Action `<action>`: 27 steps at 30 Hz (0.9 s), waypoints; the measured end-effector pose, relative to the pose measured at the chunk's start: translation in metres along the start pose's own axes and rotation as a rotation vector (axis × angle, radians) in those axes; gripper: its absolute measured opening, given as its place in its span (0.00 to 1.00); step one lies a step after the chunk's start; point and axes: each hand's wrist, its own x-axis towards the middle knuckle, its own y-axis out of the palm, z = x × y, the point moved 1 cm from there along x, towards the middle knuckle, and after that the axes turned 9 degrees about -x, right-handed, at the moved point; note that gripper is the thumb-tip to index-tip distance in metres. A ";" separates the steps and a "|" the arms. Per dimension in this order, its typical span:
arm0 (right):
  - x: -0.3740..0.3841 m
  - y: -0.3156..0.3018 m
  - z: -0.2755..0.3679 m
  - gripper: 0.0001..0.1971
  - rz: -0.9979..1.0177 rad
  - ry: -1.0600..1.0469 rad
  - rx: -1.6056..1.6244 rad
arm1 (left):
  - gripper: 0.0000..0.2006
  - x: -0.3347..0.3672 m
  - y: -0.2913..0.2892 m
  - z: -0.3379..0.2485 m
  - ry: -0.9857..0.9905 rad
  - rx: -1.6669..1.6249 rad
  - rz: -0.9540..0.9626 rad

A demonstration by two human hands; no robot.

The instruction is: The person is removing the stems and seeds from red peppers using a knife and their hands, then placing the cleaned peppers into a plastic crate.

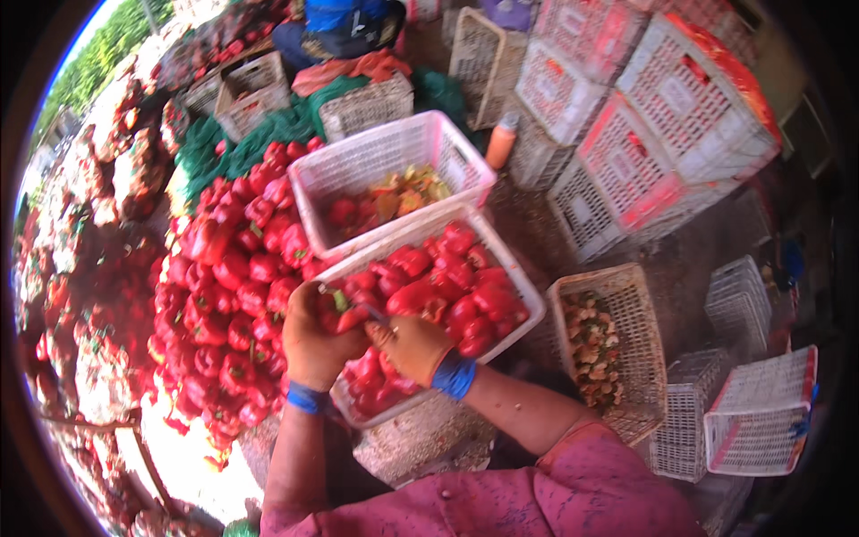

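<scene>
My left hand (318, 342), in an orange-brown glove with a blue band at the wrist, is closed round a red bell pepper (354, 319), its green stem showing. Close beside it, my right hand (413, 349), gloved and banded alike, grips a small knife (376, 314); only a thin greyish bit of blade shows by the pepper. Both hands are over the near side of a white plastic crate (523, 285) filled with red peppers. Left of the hands rises a large heap of red bell peppers (224, 295).
Behind stands a pink-white crate (309, 183) with scraps and a few peppers. An orange bottle (502, 141) is beyond it. At right are a crate of cut cores (637, 394), stacked crates (626, 161) and a tilted crate (761, 416). Another person (344, 27) sits at the far side.
</scene>
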 end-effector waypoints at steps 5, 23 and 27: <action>0.000 0.060 -0.070 0.31 0.412 -0.099 -0.075 | 0.28 0.034 -0.013 0.061 -0.140 -0.783 -0.196; 0.009 -0.019 -0.025 0.49 -0.266 -0.210 0.008 | 0.34 -0.002 0.038 0.039 -0.793 -1.436 0.575; 0.010 -0.028 -0.028 0.53 -0.037 -0.062 0.197 | 0.28 0.006 0.037 0.055 -0.777 -1.351 0.577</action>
